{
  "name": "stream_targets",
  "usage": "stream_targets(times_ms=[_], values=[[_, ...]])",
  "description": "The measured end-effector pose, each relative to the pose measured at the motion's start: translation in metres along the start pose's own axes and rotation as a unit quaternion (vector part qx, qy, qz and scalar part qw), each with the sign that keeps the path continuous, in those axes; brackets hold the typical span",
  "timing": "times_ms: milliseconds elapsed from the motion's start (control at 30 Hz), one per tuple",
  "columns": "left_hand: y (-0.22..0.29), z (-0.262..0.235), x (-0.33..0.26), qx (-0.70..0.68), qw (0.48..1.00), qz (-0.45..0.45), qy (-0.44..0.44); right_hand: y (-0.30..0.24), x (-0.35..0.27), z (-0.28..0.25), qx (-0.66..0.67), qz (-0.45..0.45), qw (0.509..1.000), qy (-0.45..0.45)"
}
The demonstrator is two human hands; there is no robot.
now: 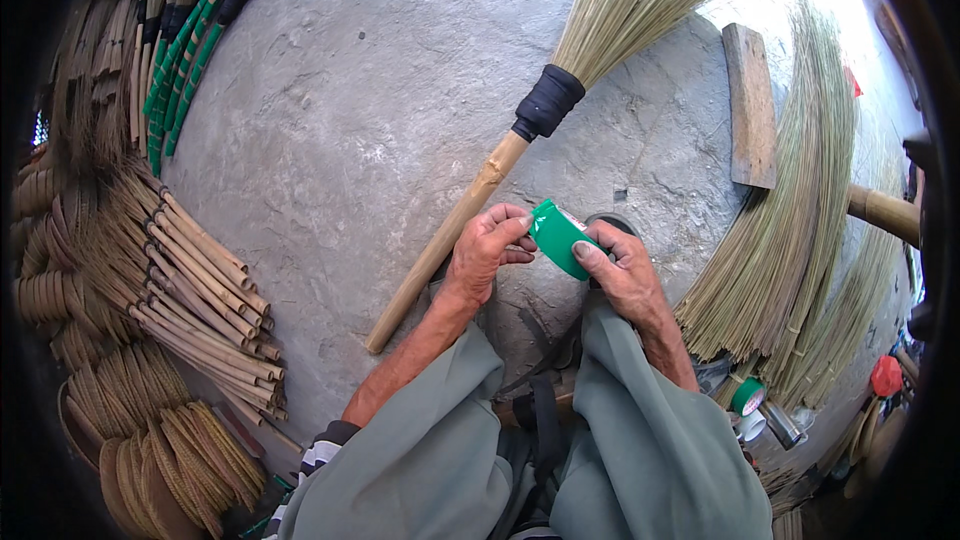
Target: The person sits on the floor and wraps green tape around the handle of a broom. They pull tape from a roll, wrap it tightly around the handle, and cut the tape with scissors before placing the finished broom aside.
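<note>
A roll of green adhesive tape [560, 242] is held between my two hands, above my knees. My right hand [628, 272] grips the roll, thumb on its near side. At the other end, the fingers of my left hand [488, 248] pinch the edge of the tape. Just beyond my left hand lies a broom [465, 202] on the floor, its bamboo handle slanting toward me. Black wrapping [548, 102] binds the handle to the pale straw bristles [640, 0], which fan out at the far side.
Loose straw [770, 270] lies at right beside a wooden block [750, 105]. Another green tape roll [747, 396] and a metal cylinder [782, 424] sit near my right knee. At left are bamboo-handled bundles [205, 285], coiled braided cord [185, 470] and green-striped brooms [180, 70].
</note>
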State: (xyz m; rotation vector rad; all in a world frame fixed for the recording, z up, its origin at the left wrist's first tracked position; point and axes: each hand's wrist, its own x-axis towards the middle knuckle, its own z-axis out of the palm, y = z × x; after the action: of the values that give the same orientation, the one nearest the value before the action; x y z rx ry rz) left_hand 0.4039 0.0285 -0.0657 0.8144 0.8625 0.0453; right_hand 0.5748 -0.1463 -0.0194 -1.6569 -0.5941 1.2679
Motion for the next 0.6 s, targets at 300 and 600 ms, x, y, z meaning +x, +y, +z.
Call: stream_targets(times_ms=[300,600], values=[[-0.0037,0.002,0.0028,0.0,1.0,-0.016,0.025,0.0011,-0.0003,0.0006,-0.048,-0.02,0.999,0.001],[-0.005,0.0094,0.0042,0.164,0.982,0.063,0.073,-0.0029,0.0023,0.0025,-0.09,-0.084,0.992,0.011]])
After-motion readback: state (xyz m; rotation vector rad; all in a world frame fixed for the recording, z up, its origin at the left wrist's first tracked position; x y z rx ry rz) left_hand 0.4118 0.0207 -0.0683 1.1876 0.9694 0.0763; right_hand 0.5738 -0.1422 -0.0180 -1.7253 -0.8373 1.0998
